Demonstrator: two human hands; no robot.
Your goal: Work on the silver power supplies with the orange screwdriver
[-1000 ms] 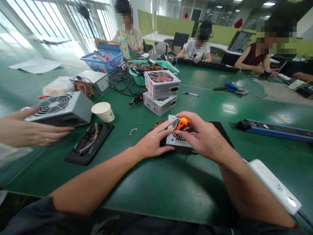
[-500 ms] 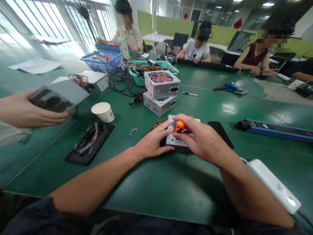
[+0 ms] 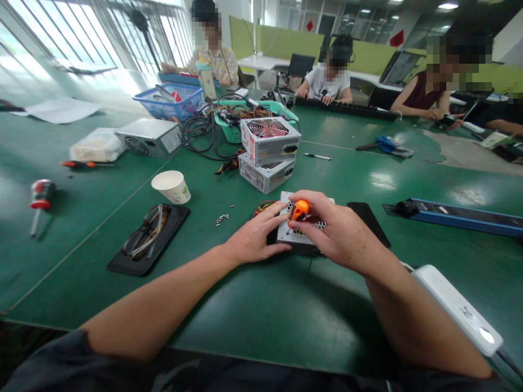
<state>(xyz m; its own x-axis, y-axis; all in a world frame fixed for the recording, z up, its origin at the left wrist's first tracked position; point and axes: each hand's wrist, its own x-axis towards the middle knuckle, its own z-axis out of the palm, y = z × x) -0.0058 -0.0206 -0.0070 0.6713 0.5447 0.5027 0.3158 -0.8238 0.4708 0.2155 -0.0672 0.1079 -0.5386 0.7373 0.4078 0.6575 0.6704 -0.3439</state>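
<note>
On the green table in front of me lies a metal power supply unit (image 3: 286, 235), largely covered by my hands. My left hand (image 3: 255, 234) rests against its left side, thumb and fingers apart along the edge. My right hand (image 3: 330, 228) is closed on an orange-handled screwdriver (image 3: 301, 209), whose tip points down at the near left part of the unit's top. Coloured wires (image 3: 265, 208) come out behind my left fingers. Several small screws (image 3: 223, 219) lie to the left of my left hand.
Two stacked power supplies (image 3: 267, 158) stand behind the unit. A paper cup (image 3: 172, 187) and glasses on a black case (image 3: 149, 239) are at left. A white power strip (image 3: 457, 310) lies near my right forearm. A red screwdriver (image 3: 41, 201) is far left; people sit across.
Another person's hand with a power supply has left the view at the left, uncovering screwdrivers and a plastic box. My own hands have hardly moved.
</note>
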